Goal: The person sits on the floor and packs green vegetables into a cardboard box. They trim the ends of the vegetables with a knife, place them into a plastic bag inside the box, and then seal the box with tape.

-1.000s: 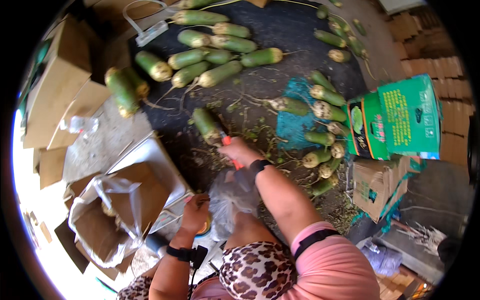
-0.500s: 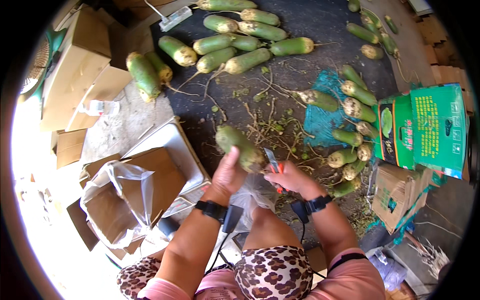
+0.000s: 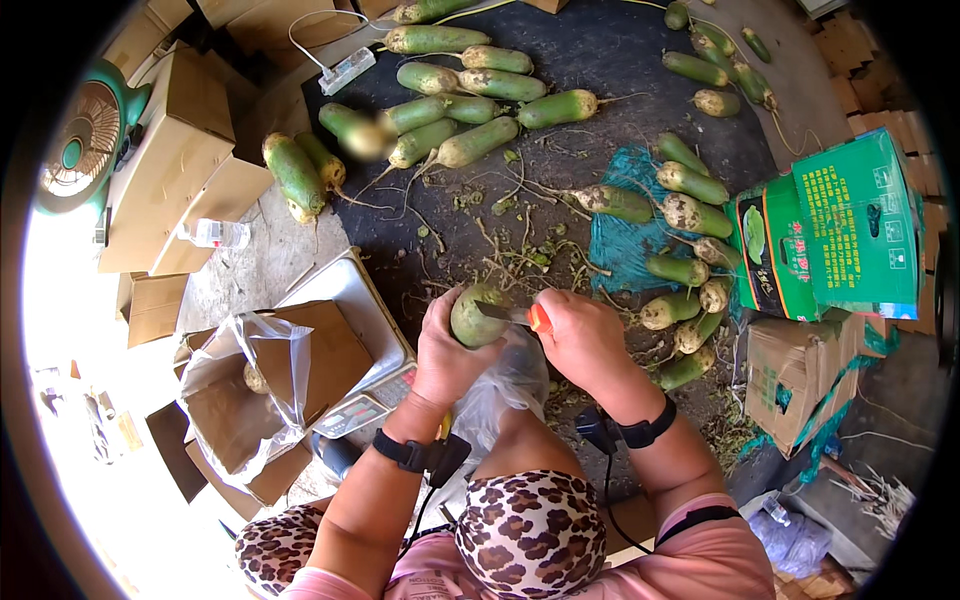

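Well to the left of your left grip [image 3: 446, 354], a plastic-lined cardboard carton [image 3: 310, 340] stands with a pale, rounded thing partly visible inside. The green radish [image 3: 474, 316] sits within your left grip, its end turned up toward you. It should handle as dense and rather heavy, stiff under pressure, its smooth skin perhaps slippery if damp; a drop could crack it. Take hold around the thick body, with your fingertips clear of the blade [image 3: 498, 312].

Your left grip is spread fairly wide around the radish, the fingers along its left side and the thumb curving across the side nearest you. The blade of the knife lies against the radish's upper right, between your two grips. Your right grip [image 3: 584, 338] is closed narrowly around the knife's orange handle [image 3: 540, 319]. Beyond it, to the right, more green radishes [image 3: 683, 372] lie near a green printed box [image 3: 856, 235].
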Demonstrator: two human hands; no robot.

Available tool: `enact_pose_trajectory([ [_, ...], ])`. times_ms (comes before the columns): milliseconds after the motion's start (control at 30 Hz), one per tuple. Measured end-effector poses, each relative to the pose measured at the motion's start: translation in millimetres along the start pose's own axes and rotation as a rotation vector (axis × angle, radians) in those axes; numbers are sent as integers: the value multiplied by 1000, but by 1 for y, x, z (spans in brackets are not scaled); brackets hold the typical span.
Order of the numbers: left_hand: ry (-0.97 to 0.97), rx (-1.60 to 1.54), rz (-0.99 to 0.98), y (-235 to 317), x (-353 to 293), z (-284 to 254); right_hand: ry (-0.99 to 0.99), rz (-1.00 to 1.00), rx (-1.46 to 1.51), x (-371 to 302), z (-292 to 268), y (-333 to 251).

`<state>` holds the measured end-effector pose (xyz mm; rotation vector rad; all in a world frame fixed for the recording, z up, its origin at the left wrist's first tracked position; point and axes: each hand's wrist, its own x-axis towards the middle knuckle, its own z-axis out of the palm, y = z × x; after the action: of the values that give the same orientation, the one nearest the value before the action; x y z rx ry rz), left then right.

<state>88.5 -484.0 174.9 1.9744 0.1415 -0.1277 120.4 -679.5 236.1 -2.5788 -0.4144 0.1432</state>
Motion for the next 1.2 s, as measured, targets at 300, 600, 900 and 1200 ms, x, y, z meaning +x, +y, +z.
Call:
enact_pose_trajectory([
  [300,-40,-671,-206,63,-6,-32,1,523,283,-28,2,34],
  [600,86,-1501,-361,102,-4,-53,272,160,585,-61,-18,-68],
  [900,-41,-1605,-236,139,-39,-112,6,409,494,-50,35,-32],
  [1200,-95,-1378,-46,169,-80,-132,504,-217,605,-46,-87,-150],
])
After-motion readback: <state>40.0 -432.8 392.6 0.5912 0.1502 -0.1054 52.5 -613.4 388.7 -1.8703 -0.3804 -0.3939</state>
